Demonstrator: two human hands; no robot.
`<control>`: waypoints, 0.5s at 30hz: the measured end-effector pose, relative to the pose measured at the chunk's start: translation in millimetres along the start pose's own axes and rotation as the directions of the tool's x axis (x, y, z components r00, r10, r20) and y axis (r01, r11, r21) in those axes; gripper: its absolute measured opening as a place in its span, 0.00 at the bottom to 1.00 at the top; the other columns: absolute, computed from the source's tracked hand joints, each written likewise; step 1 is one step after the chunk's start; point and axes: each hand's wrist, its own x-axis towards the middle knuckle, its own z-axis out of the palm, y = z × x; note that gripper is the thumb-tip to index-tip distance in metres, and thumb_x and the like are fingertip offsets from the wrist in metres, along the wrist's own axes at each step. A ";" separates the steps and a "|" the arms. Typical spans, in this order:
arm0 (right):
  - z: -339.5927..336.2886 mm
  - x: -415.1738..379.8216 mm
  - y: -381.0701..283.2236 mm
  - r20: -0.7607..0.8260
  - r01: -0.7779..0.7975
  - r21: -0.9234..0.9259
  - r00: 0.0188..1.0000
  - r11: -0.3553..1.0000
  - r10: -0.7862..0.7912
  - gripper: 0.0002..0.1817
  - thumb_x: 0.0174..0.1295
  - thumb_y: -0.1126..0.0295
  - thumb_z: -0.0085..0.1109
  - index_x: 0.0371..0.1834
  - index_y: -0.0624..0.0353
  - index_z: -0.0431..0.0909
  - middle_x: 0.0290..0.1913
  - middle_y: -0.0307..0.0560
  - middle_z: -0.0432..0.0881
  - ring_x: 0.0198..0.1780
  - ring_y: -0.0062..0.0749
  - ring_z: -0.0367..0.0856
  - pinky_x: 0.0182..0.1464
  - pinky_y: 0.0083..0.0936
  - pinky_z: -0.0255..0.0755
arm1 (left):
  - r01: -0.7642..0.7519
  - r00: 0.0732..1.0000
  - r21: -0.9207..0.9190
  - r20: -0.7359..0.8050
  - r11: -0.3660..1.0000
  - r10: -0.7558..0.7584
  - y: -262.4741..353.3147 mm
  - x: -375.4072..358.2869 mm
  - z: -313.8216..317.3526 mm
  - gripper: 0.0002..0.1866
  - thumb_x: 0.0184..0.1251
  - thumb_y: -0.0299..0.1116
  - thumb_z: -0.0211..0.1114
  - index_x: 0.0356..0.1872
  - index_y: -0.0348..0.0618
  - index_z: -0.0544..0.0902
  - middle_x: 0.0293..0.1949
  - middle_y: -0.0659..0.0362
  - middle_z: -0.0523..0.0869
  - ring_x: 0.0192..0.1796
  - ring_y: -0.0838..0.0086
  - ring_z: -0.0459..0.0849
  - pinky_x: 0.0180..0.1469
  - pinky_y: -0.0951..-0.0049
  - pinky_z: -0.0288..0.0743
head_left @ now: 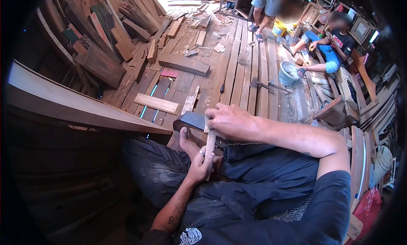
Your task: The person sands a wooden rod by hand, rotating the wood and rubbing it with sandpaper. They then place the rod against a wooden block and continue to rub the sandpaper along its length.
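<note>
A hatchet-like tool with a dark, broad head [191, 120] and a pale wooden handle [210, 142] stands in front of my crossed legs. My left hand [200, 166] is wrapped around the lower handle, with a ring on one finger. At the top of the handle, beside the dark head, my right hand [227, 121] is closed with its fingers bent. A small tan edge shows under those fingers; I cannot make out whether it is part of the handle or a separate piece. My bare foot [186, 139] is just below the head.
A pale board [157, 103] and a thick dark plank [184, 64] lie on the slatted floor. Stacked timber [101, 63] leans at left. Another hammer-like tool [262, 85] lies near a grey bucket [289, 73]. A seated person [330, 50] and a standing person [263, 10] are at back right.
</note>
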 end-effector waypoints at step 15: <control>4.0 2.3 -13.8 0.081 0.065 0.021 0.994 0.998 -0.067 0.07 0.60 0.71 0.65 0.38 0.59 0.88 0.48 0.47 0.81 0.51 0.48 0.82 0.46 0.42 0.85 | -0.016 1.000 -0.035 -0.025 0.999 0.015 -5.0 0.5 2.5 0.18 0.87 0.38 0.55 0.65 0.35 0.75 0.45 0.63 0.83 0.43 0.83 0.80 0.45 0.79 0.75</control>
